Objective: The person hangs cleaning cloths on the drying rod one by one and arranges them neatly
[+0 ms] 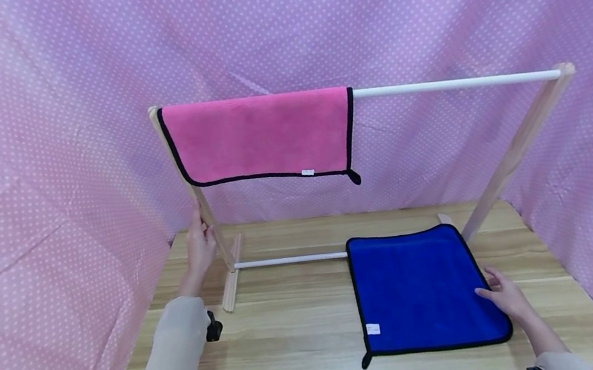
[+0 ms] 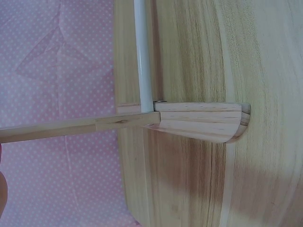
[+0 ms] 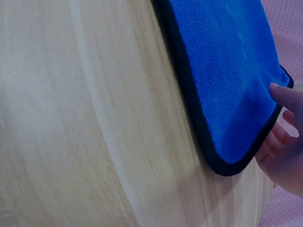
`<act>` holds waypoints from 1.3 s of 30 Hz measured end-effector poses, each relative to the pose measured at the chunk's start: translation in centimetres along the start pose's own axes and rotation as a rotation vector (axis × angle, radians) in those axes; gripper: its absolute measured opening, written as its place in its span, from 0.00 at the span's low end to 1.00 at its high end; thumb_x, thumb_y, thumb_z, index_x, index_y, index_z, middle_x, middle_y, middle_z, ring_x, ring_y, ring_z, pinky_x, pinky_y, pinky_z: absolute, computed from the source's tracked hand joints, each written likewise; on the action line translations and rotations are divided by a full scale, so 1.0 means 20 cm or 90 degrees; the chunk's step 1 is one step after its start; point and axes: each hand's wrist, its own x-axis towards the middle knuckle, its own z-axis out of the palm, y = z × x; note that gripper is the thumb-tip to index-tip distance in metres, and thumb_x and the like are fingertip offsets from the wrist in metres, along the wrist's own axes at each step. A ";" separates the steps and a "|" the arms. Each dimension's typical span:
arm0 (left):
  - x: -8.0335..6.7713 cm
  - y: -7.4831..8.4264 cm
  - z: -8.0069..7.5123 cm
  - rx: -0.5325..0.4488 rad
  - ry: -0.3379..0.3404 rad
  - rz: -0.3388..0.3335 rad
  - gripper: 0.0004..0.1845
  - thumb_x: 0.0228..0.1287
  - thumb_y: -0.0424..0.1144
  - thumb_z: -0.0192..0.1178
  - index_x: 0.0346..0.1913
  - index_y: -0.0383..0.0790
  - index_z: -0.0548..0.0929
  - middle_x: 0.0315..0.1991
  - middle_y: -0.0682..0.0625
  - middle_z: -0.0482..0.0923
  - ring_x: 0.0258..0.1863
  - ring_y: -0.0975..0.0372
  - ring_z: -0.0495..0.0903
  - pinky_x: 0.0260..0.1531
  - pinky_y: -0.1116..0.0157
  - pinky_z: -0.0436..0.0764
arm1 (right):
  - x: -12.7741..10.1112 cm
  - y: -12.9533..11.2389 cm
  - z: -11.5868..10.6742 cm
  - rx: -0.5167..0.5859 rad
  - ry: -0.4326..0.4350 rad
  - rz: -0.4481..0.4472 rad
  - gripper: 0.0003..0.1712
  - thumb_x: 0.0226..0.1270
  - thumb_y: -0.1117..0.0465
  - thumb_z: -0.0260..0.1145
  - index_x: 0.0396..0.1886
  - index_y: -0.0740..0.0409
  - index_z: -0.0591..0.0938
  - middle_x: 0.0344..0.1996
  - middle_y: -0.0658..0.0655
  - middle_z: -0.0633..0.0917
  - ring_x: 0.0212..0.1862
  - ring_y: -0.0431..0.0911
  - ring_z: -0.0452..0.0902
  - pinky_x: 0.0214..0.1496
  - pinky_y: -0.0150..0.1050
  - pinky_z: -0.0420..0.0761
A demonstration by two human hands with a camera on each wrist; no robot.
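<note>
The right hand [image 1: 505, 296] lies at the right edge of the square blue fleece cloth with black piping [image 1: 418, 288], thumb on top of the fabric and the other fingers [image 3: 277, 137] curled at its border, so it pinches the edge near the front right corner; the cloth lies flat on the pale wooden table [image 1: 299, 346], its far edge just beside the lower white crossbar [image 1: 291, 259] of the rack, a small white label showing at its near left corner.

The left hand [image 1: 199, 246] is wrapped round the left upright of the light wooden drying rack [image 1: 207, 215], gripping the post above its foot; the wrist view shows that curved wooden foot [image 2: 203, 120] resting on the table where post and crossbar meet.

Over the rack's white top rail [image 1: 455, 83], at its left end, hangs a pink fleece cloth with black piping [image 1: 261, 135], folded across the rail; the right part of the rail is bare.

A pink sheet with white dots [image 1: 35, 155] backs and flanks the table.
</note>
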 end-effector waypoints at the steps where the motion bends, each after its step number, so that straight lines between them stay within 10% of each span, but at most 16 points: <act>1: 0.00 0.00 0.00 -0.001 0.000 -0.001 0.36 0.51 0.11 0.49 0.66 0.25 0.56 0.55 0.22 0.64 0.46 0.35 0.73 0.41 0.48 0.78 | 0.00 0.00 0.00 -0.005 0.002 -0.002 0.35 0.61 0.63 0.59 0.61 0.78 0.55 0.48 0.83 0.68 0.52 0.73 0.65 0.50 0.56 0.73; 17: -0.01 0.00 0.00 0.020 0.010 0.006 0.36 0.51 0.12 0.50 0.66 0.25 0.56 0.51 0.21 0.67 0.44 0.36 0.75 0.40 0.47 0.79 | 0.03 -0.08 -0.01 0.038 -0.111 0.020 0.32 0.67 0.60 0.55 0.57 0.84 0.61 0.53 0.82 0.68 0.53 0.66 0.69 0.50 0.48 0.76; 24: -0.01 -0.01 0.00 0.038 0.012 0.000 0.37 0.53 0.14 0.51 0.68 0.32 0.55 0.45 0.20 0.70 0.39 0.37 0.75 0.37 0.45 0.78 | 0.04 -0.14 -0.06 0.161 -0.204 0.031 0.37 0.70 0.57 0.49 0.61 0.86 0.50 0.58 0.82 0.61 0.54 0.55 0.71 0.51 0.40 0.77; 31: -0.02 -0.01 0.00 0.025 0.013 -0.010 0.38 0.53 0.14 0.50 0.68 0.34 0.56 0.46 0.20 0.70 0.41 0.35 0.75 0.39 0.45 0.79 | 0.04 -0.26 -0.11 0.178 -0.186 -0.016 0.37 0.69 0.55 0.53 0.64 0.79 0.54 0.61 0.78 0.61 0.57 0.53 0.67 0.47 0.29 0.75; 39: -0.02 0.00 0.00 0.016 0.003 -0.016 0.37 0.52 0.12 0.49 0.67 0.30 0.56 0.48 0.20 0.69 0.44 0.34 0.74 0.40 0.46 0.79 | 0.03 -0.42 -0.17 0.301 -0.251 -0.151 0.16 0.69 0.65 0.52 0.54 0.52 0.76 0.39 0.41 0.83 0.39 0.38 0.80 0.39 0.33 0.81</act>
